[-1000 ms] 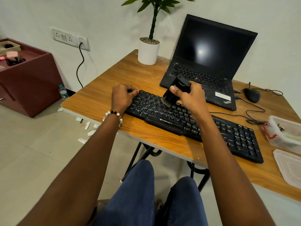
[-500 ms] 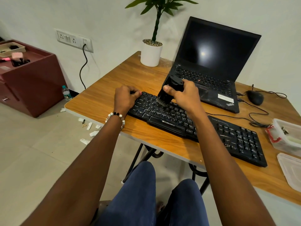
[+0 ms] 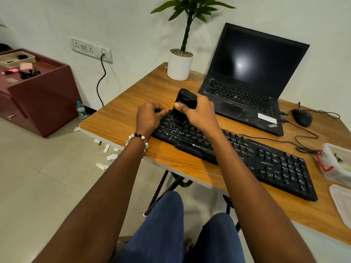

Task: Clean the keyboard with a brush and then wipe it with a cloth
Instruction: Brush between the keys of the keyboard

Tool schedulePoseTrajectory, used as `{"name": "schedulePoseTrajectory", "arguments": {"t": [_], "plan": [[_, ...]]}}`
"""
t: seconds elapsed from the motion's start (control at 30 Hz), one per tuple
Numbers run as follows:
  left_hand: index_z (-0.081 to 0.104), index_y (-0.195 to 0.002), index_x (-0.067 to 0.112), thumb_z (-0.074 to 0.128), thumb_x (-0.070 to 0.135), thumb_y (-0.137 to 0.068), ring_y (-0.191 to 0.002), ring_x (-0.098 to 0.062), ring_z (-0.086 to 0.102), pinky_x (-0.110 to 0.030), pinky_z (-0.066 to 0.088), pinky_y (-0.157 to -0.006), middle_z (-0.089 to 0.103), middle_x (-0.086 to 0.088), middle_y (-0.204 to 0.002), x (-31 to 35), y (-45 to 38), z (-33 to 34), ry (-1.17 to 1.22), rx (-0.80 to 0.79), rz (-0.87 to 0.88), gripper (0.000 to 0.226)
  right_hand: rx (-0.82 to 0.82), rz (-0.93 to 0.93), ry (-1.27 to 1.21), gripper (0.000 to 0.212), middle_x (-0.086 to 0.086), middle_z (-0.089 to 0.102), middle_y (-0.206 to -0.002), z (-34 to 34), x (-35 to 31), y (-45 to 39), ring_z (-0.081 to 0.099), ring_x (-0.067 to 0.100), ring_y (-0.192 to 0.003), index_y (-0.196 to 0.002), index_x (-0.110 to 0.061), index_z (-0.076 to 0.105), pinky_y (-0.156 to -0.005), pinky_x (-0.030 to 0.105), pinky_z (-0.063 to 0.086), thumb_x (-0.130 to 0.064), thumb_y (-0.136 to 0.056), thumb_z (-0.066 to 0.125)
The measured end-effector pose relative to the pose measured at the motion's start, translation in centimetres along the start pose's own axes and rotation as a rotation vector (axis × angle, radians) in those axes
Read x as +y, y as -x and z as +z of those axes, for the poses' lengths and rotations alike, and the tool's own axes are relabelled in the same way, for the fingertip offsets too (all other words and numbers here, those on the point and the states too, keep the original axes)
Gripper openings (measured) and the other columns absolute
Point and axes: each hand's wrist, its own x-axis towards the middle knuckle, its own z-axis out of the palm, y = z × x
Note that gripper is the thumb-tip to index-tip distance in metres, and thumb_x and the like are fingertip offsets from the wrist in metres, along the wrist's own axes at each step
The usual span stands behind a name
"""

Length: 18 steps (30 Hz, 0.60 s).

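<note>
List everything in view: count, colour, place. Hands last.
keyboard: one, black, front of table
brush: one, black, on keyboard's left end
laptop: one, black, open, behind keyboard
potted plant: one, green in white pot, table's far corner
mouse: one, black, right of laptop
plastic container: one, clear, red clasp, table's right edge
lid: one, clear, beside container
table: one, wooden
cabinet: one, maroon, left
bottle: one, clear, on floor
paper scraps: several, white, on floor
left hand: steadies keyboard's left end
right hand: grips brush
</note>
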Motion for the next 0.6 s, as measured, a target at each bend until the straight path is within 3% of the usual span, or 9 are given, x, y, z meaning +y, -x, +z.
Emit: {"name": "schedulePoseTrajectory", "arguments": {"t": [0.13,0.2,0.33,0.47,0.6], "plan": [[0.075,-0.099,0.004,0.069,0.011,-0.086,-0.081,-0.009,0.063,-0.012,0.046,-0.069,0.074,-0.011,-0.097,0.1,0.0,-0.2,-0.034,0.008,0.026,0.015,-0.14,0.059,-0.113,0.043,0.002,0.07,-0.097,0.2,-0.5,-0.2,0.066,0.014,-0.085,-0.103,-0.011,0.063,-0.066,0.027,0.053,-0.042,-0.078,0.078],[0.075,-0.097,0.005,0.07,0.011,-0.085,-0.08,-0.01,0.065,-0.018,0.05,-0.071,0.074,-0.01,-0.095,0.0,-0.1,-0.1,-0.024,0.005,0.022,0.014,-0.095,0.056,-0.196,0.034,0.001,0.071,-0.093,0.0,-0.8,-0.4,0.065,0.01,-0.083,-0.098,-0.012,0.065,-0.065,0.022,0.049,-0.038,-0.08,0.077],[0.076,-0.094,0.007,0.071,0.01,-0.084,-0.077,-0.009,0.065,-0.004,0.043,-0.062,0.074,-0.007,-0.092,0.0,-0.1,-0.2,0.002,-0.012,-0.012,0.012,0.033,0.025,-0.131,0.034,-0.001,0.068,-0.093,0.5,-1.0,-0.5,0.061,0.004,-0.081,-0.098,-0.011,0.064,-0.056,0.012,0.042,-0.039,-0.082,0.075],[0.074,-0.1,0.002,0.064,-0.002,-0.085,-0.081,-0.008,0.06,-0.008,0.04,-0.065,0.073,-0.014,-0.099,0.2,0.1,-0.7,-0.034,0.004,0.028,0.019,-0.036,-0.032,-0.035,0.037,0.001,0.068,-0.09,1.8,-1.2,0.0,0.062,0.012,-0.079,-0.099,-0.009,0.064,-0.062,0.021,0.049,-0.04,-0.082,0.075],[0.074,-0.101,0.004,0.07,0.008,-0.085,-0.079,-0.007,0.06,-0.004,0.041,-0.06,0.073,-0.01,-0.098,0.1,0.0,-0.6,-0.012,-0.021,0.005,0.017,-0.185,-0.031,0.096,0.047,0.005,0.066,-0.1,0.2,-1.8,0.1,0.064,0.018,-0.09,-0.107,-0.008,0.058,-0.075,0.034,0.056,-0.042,-0.08,0.076]]}}
